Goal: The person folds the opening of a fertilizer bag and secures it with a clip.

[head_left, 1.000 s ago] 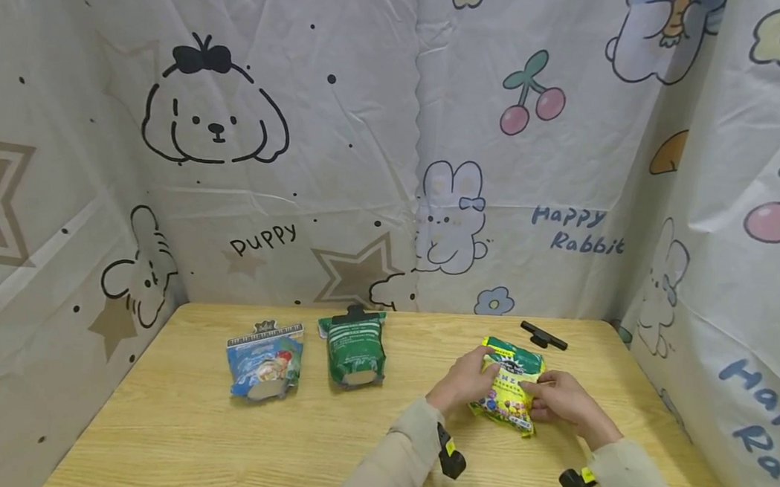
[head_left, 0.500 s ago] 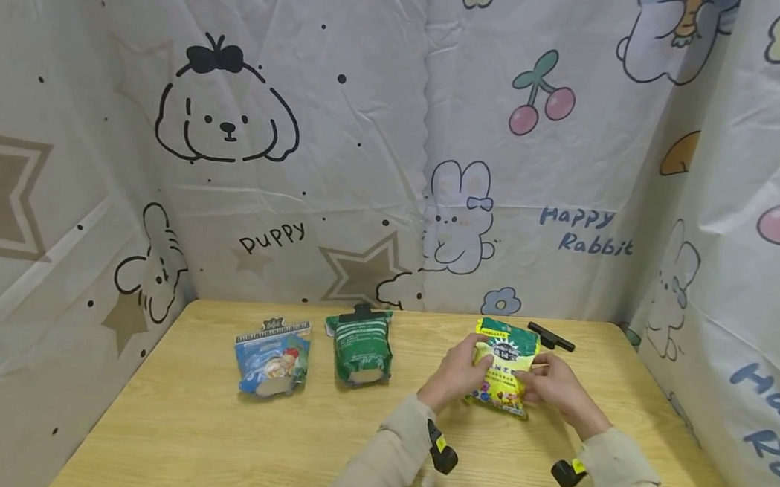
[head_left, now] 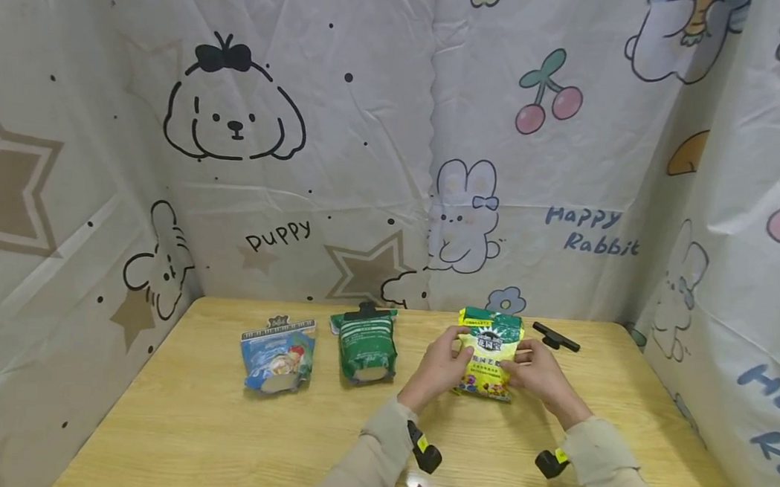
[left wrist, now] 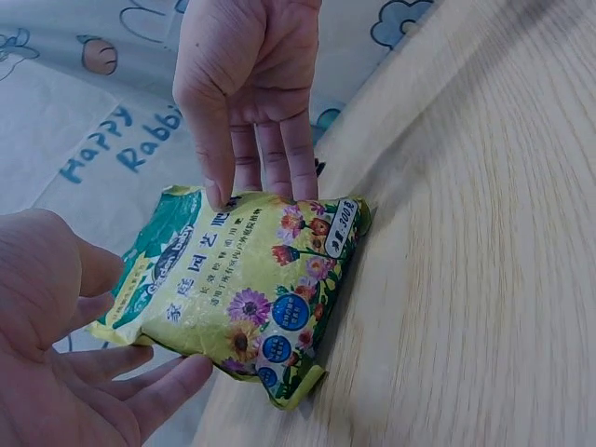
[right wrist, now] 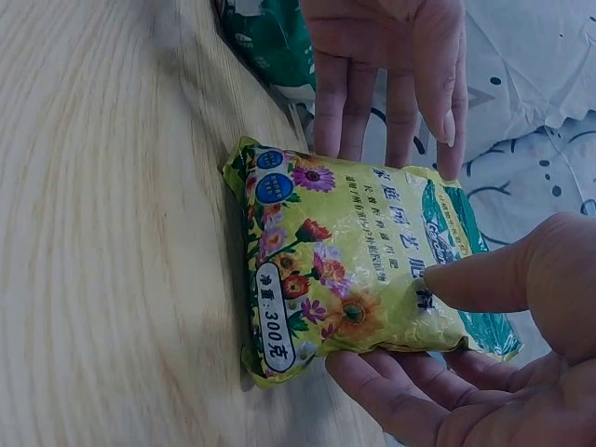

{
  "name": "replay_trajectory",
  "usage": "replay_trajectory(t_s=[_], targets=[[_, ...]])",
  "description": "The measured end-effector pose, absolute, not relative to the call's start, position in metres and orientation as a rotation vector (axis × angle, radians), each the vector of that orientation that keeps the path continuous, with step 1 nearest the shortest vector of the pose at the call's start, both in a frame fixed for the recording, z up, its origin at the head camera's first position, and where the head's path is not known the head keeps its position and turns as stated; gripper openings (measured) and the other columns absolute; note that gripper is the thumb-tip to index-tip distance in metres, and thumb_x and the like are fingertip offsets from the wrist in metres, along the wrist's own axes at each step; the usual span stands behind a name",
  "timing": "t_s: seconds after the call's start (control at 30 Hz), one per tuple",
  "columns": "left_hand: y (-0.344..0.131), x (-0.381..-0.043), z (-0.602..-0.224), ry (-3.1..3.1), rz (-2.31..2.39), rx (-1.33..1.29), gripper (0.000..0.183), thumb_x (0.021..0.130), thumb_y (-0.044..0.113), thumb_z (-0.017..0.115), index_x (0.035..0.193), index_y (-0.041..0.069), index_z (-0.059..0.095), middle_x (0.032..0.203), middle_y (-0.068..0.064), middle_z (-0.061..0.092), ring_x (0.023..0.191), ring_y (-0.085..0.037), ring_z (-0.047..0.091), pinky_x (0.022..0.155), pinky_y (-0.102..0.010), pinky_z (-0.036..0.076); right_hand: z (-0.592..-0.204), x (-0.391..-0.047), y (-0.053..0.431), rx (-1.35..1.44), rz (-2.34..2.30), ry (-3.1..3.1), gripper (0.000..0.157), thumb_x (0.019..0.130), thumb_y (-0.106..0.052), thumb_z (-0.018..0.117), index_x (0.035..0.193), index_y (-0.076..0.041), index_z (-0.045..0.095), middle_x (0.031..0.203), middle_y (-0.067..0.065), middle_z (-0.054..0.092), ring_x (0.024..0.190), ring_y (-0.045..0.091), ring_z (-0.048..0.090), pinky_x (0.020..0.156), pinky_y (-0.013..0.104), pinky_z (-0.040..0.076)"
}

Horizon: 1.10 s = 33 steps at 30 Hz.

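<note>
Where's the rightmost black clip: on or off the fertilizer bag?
Off: the black clip lies on the table, apart from the fertilizer bag.

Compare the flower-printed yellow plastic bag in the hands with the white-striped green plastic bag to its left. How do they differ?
Colour: the yellow bag is mostly yellow with a green top; the green bag is mostly green.
Closure: a black bar-shaped clip sits on the green bag's top; none shows on the yellow bag.
Handling: the left hand and right hand hold the yellow bag; neither touches the green bag.
Both are printed plastic bags.
</note>
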<state>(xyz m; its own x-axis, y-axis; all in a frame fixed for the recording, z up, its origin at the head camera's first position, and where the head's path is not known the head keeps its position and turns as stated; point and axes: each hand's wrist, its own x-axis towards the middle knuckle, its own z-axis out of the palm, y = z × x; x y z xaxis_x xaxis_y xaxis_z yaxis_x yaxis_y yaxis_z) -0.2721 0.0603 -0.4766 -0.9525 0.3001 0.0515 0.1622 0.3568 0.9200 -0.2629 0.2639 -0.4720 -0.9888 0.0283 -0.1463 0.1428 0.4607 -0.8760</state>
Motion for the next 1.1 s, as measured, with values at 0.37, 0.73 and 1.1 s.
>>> replay_trajectory(t_s=[0.37,0.73,1.1], targets=[[0.033,-0.271,-0.476,2.528,1.724,0.334,0.040,0.107,0.026,0.052,0.147,0.020,0.049,0.144,-0.018,0.058,0.127,-0.033,0.064,0.090,-0.044,0.059,-0.470,-0.271,0.235,0.078,-1.579,2.597,0.052,0.095,-0.007,0.067,0.135,0.010,0.039,0.119,0.027,0.053,0.098,0.026,0.064,0.084,0.042,0.062],[0.015,-0.264,-0.469,2.459,1.826,0.215,0.041,0.107,0.025,0.053,0.147,0.023,0.048,0.147,-0.014,0.054,0.127,-0.031,0.063,0.086,-0.038,0.059,-0.472,-0.275,0.217,-0.026,-1.569,2.627,0.047,0.096,-0.010,0.065,0.133,0.007,0.041,0.128,0.030,0.053,0.109,0.037,0.064,0.083,0.041,0.061],[0.000,-0.256,-0.467,2.466,1.868,0.193,0.041,0.106,0.025,0.054,0.147,0.023,0.050,0.153,-0.010,0.050,0.129,-0.031,0.061,0.082,-0.035,0.059,-0.474,-0.272,0.207,-0.101,-1.634,2.578,0.044,0.098,-0.009,0.063,0.133,0.004,0.041,0.129,0.027,0.051,0.113,0.036,0.063,0.085,0.042,0.061]])
